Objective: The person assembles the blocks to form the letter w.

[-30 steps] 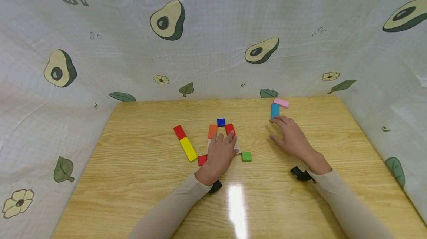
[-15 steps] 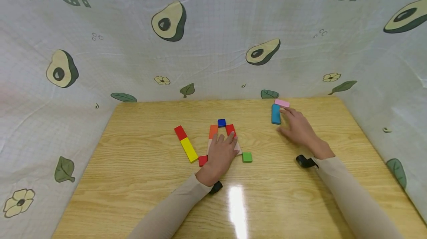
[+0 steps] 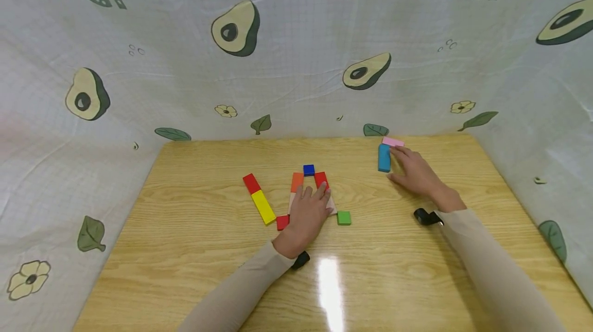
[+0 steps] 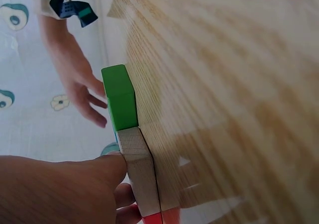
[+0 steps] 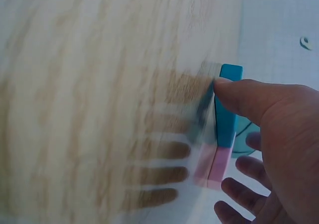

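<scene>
My left hand [image 3: 308, 219] lies over a group of small blocks mid-table, fingers spread forward. Its fingertips reach an orange block [image 3: 297, 181] and a red block [image 3: 321, 179], while the palm hides part of the pale wooden blocks [image 4: 139, 176]. In the left wrist view the thumb tip is at the pale block's edge, beside a green block [image 4: 120, 97]. A dark blue cube [image 3: 309, 170] tops the group. To the right, my right hand [image 3: 419, 175] is spread just beside a blue block [image 3: 384, 158], index fingertip near the pink block [image 3: 393, 142] set across its far end.
A red block [image 3: 251, 184] and a yellow block [image 3: 263, 207] form a slanted line at left, with a red cube [image 3: 282, 223] near its lower end. A patterned cloth [image 3: 296, 64] rises behind the wooden table [image 3: 185, 249] and along its sides.
My right hand has shifted right and slightly back from the blue block's near end to its right side. My left hand has stayed over the block group.
</scene>
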Tool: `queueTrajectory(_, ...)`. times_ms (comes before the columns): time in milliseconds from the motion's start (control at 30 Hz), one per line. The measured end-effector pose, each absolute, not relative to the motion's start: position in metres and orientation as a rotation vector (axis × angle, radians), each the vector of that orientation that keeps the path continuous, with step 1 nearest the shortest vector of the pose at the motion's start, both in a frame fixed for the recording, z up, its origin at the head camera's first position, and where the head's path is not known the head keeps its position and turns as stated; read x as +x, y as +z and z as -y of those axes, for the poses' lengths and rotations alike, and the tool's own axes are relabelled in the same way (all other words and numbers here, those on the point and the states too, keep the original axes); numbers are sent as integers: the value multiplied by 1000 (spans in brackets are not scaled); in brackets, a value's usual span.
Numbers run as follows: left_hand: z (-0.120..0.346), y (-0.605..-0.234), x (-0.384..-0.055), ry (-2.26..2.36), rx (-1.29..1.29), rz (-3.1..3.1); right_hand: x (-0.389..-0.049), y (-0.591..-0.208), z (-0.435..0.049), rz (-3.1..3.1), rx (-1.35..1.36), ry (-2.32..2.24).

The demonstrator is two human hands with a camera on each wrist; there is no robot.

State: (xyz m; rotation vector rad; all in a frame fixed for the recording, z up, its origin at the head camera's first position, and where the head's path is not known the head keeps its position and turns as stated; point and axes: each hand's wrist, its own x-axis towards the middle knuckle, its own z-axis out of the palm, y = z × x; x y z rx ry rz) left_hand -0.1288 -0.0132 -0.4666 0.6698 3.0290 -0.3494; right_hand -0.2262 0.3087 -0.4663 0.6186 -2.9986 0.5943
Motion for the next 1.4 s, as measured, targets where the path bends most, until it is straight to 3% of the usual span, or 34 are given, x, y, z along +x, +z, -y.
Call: queueTrajectory(1400,13,-463,-126,-380,671,-3022,-232,-466,-296,3004,704,567)
